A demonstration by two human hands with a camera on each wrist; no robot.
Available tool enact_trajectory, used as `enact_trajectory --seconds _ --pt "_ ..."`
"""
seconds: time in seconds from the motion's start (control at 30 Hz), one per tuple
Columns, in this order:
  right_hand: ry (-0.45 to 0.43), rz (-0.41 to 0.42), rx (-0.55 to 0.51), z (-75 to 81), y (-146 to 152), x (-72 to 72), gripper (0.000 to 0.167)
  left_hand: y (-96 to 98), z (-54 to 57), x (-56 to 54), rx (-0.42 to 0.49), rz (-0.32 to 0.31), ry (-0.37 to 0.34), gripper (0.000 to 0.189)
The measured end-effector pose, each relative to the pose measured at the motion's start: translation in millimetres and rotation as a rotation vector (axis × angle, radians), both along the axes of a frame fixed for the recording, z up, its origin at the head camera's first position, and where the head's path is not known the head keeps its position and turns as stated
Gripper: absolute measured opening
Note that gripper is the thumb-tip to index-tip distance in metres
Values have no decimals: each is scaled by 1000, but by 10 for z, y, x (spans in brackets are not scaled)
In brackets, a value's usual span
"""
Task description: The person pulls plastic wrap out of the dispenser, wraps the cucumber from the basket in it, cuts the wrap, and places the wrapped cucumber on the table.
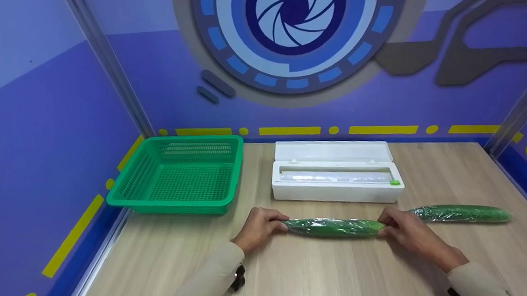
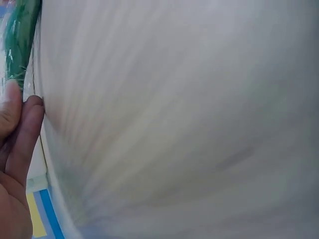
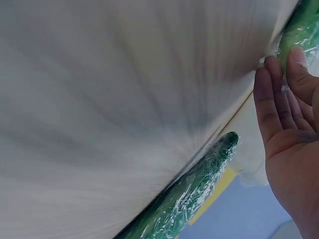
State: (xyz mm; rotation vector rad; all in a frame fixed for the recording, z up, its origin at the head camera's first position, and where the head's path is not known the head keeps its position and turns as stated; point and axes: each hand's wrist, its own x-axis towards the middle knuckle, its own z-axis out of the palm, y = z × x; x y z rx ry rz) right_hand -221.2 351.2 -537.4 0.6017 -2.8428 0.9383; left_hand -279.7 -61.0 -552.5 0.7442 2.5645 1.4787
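Observation:
A cucumber in clear plastic wrap [image 1: 333, 227] lies crosswise between the two hands, just in front of a white box. At its left end my left hand [image 1: 259, 228] pinches the wrap between thumb and fingers; the left wrist view shows the thumb against the cucumber's tip. My right hand [image 1: 412, 235] pinches the other end, and its thumb and fingertips meet on the wrap in the right wrist view. A second wrapped cucumber [image 1: 464, 214] rests on the table to the right, its near end partly behind the right hand.
The white cling film box [image 1: 336, 193] has its lid raised, a film roll [image 1: 336, 176] inside and a green slider [image 1: 395, 182] at its right. A green plastic basket [image 1: 172, 204] stands at the back left of the wooden table [image 1: 322, 274]. Painted panels enclose the table.

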Motion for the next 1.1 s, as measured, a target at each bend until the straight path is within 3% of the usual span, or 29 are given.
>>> enact_trajectory --seconds 0.13,0.27,0.33,0.5,0.57,0.77,0.87,0.97,1.1 --pt "204 108 -7 -50 37 -10 21 -11 14 4 60 -5 -51 16" --pt "346 142 16 -67 31 -8 21 -8 7 5 54 -23 1 16" --pt "330 123 46 -50 15 13 21 -4 -3 3 58 -30 24 16" --pt "83 32 78 4 -30 61 33 -8 -17 8 109 -23 -33 14" --pt "38 20 73 3 -51 61 35 -3 -17 16 106 -14 -63 12" --pt "124 46 66 -49 -57 46 31 40 -14 43 116 -4 -117 13" --pt "198 82 47 -70 -29 33 28 47 -18 50 137 7 -106 15" --pt "257 117 33 -84 -4 17 25 46 -20 50 71 16 -23 16" --pt "269 132 27 -91 15 4 22 42 -22 48 -58 12 95 19"
